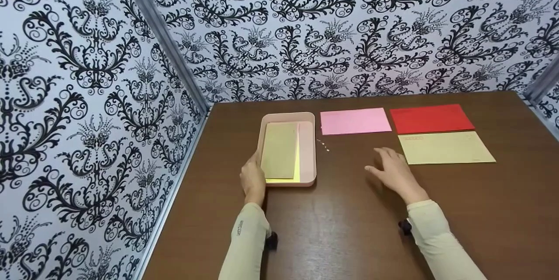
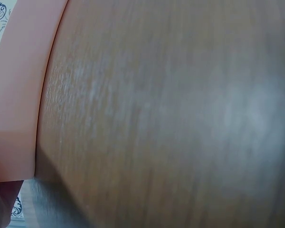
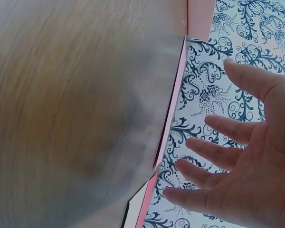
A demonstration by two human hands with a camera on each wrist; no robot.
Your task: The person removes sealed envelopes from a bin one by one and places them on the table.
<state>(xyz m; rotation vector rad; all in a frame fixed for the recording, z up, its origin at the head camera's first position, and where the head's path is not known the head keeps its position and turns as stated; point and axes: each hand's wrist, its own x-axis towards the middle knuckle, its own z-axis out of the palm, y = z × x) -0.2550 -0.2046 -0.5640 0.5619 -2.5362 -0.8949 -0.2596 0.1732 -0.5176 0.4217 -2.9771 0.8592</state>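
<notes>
A brown table (image 1: 332, 227) bears a pink tray (image 1: 288, 116); just right of it lie pale specks (image 1: 322, 143) and a pink envelope (image 1: 356, 121), farther right of it a red envelope (image 1: 431, 119) and a yellow envelope (image 1: 446, 148).

Both sleeved arms reach forward here! The left forearm (image 1: 245, 245) runs up nearly straight, leaning slightly right, its left hand (image 1: 253, 179) out at the end, back of the hand showing, fingers too hidden to read. Over on the other side, the right forearm (image 1: 441, 236) slants inward, and look at that right hand (image 1: 395, 173): palm in full view at the wrist, four fingers (image 3: 219, 153) fanned with gaps between, thumb (image 3: 251, 78) standing well apart!
</notes>
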